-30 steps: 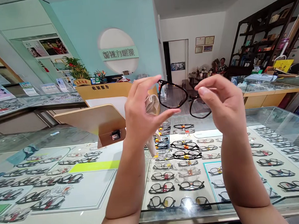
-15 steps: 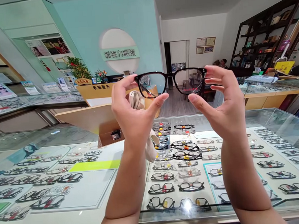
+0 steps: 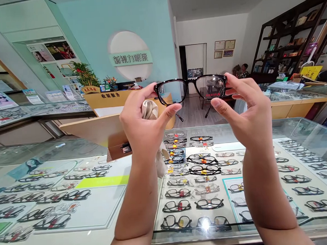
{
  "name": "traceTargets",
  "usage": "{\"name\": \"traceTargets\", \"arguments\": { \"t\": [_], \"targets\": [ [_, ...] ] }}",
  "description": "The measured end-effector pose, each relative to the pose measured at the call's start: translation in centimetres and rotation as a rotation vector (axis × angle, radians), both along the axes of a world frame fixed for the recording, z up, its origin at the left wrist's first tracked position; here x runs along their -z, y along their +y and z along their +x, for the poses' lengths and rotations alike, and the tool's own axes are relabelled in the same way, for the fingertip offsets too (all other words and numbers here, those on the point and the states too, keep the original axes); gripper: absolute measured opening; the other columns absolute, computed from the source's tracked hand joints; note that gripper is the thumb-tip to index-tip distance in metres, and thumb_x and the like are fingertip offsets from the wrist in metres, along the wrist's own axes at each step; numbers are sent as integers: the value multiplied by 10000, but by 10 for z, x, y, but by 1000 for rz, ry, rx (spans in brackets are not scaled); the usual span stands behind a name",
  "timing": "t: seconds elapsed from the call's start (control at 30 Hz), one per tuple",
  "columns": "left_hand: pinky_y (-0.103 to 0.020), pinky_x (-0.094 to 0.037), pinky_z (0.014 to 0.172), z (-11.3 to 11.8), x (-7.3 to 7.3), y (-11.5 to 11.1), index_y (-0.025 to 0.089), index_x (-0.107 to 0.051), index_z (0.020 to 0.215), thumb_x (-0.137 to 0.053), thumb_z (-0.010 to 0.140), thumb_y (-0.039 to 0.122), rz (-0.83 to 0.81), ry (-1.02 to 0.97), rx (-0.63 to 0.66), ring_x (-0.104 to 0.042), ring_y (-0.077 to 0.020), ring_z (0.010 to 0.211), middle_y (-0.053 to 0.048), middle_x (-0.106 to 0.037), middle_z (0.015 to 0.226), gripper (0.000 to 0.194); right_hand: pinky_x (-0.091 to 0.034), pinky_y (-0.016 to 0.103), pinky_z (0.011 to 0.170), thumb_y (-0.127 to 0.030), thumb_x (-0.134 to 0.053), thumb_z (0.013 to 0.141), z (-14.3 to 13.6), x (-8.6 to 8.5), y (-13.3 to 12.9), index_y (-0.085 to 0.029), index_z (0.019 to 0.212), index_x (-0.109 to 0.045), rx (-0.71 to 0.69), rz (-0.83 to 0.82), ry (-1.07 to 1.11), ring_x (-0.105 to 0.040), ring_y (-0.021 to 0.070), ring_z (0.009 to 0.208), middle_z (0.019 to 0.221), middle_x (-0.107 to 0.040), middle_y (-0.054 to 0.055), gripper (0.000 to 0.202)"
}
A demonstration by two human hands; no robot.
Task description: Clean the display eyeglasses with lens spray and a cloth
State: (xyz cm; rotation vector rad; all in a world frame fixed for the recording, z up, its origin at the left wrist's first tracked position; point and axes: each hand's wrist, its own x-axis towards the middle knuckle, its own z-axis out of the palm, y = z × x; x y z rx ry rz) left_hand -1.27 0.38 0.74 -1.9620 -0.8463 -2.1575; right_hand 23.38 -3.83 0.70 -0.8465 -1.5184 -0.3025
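Observation:
A pair of dark-framed glasses [image 3: 191, 80] is held up above the glass case, lenses facing me and temple tips hanging behind. My left hand [image 3: 145, 120] grips its left end, and a beige cloth [image 3: 150, 110] is tucked in the same hand, trailing down behind the wrist. My right hand [image 3: 244, 108] pinches the right end by the hinge, thumb below the lens. Small red lettering shows on the right lens.
Below is a glass display case [image 3: 305, 128] with rows of spectacles [image 3: 209, 204]. An opened cardboard box [image 3: 118, 151] stands left of my left wrist. Beyond are a counter [image 3: 106, 100], a shelf [image 3: 282, 37] and a seated person [image 3: 243, 71].
The glasses have tilted, so both temple tips now show beneath the lenses. Both hands have shifted slightly, the right one outward. The red lettering is clearer.

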Motion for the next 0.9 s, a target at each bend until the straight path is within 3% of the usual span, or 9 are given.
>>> {"name": "traceTargets", "arguments": {
  "t": [0.2,0.43,0.9],
  "targets": [
    [-587,-595,1046,-1,-2,-3,356,-816,1202,-895,795,794,12,-9,-59,-725,-345,1165,-37,-810,1147,604,-609,566,1012,-669,-701,1011,-2,2,3,-339,1515,-713,43,15,-36,-718,303,1118,1251,-730,99,602],
    [-595,-610,1021,-2,-2,2,345,-821,1196,-884,760,848,-5,3,-37,-731,-350,1158,-39,-818,1130,668,-617,566,991,-608,-731,1012,-4,2,1,-346,1510,-717,43,44,-38,-722,294,1076,1204,-717,96,563],
    [-463,-612,1024,2,5,8,320,-837,1240,-938,803,706,-72,-7,-4,-763,-284,1090,-51,-823,1163,592,-646,570,920,-622,-716,1021,-5,2,1,-344,1515,-699,71,125,-21,-722,290,987,1182,-661,102,567]
  ]
}}
